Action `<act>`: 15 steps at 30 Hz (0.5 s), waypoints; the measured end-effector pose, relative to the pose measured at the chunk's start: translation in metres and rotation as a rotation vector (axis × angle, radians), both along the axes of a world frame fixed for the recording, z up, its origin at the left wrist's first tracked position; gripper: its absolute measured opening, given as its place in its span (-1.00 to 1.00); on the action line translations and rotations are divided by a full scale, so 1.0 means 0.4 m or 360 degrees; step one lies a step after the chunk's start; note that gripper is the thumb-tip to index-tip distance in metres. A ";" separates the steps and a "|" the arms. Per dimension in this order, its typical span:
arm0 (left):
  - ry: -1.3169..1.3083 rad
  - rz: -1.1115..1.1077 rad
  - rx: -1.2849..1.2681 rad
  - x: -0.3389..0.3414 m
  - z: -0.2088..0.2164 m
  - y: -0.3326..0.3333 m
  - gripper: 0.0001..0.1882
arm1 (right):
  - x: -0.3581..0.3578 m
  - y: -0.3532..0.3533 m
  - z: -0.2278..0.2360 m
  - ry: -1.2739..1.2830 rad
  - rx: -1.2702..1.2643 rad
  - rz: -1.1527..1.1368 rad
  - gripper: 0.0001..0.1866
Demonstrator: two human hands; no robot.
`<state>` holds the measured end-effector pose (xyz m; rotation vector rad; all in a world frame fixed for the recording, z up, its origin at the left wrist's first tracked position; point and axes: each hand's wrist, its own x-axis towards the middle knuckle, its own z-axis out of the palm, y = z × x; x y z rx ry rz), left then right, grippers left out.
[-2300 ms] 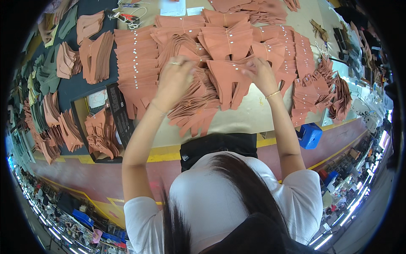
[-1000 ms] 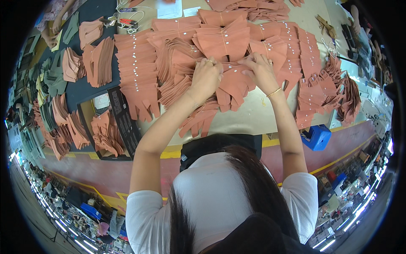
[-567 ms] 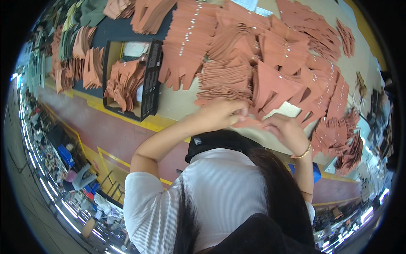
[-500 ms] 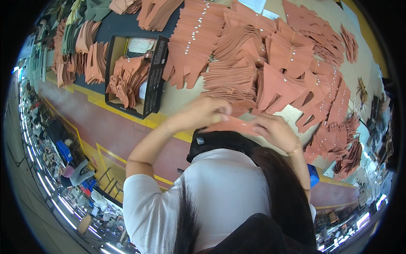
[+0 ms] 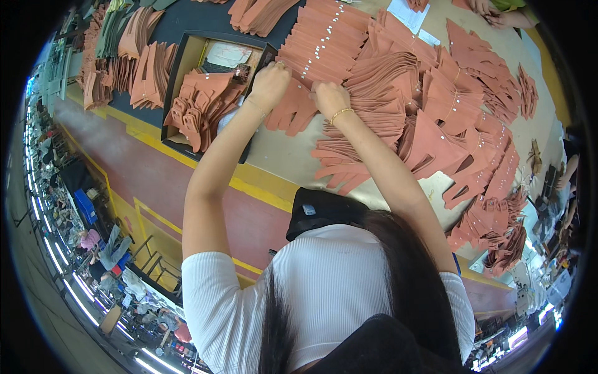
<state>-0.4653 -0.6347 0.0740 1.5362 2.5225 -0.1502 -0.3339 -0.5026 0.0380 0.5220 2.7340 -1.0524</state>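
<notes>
Both my arms reach forward over the table. My left hand [image 5: 272, 83] has its fingers curled on the left edge of a flat salmon-coloured cut piece [image 5: 293, 107] with finger-like strips. My right hand [image 5: 331, 98] pinches the same piece at its right edge. The piece lies at the near end of a long overlapping row of like pieces [image 5: 327, 34], which carry small white labels. My fingertips are partly hidden behind the hands. To the right of my right hand, fanned stacks of salmon pieces [image 5: 380, 81] spread over the table.
Left of my left hand stands a black open box [image 5: 173, 103] holding salmon pieces. More bundles [image 5: 149, 78] lie on a dark surface beyond it. White papers [image 5: 408, 15] rest at the back. Another person's hands [image 5: 495, 14] show at the far right. A yellow-edged floor lies left.
Both hands have moved forward and away from my body, carrying the salmon piece from near my chest to the row's near end. Another person's hands have come into view.
</notes>
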 end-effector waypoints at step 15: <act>0.0312 -0.0167 -0.0213 -0.020 -0.033 0.060 -0.88 | -0.019 0.011 0.013 0.0036 0.0151 -0.0143 -0.76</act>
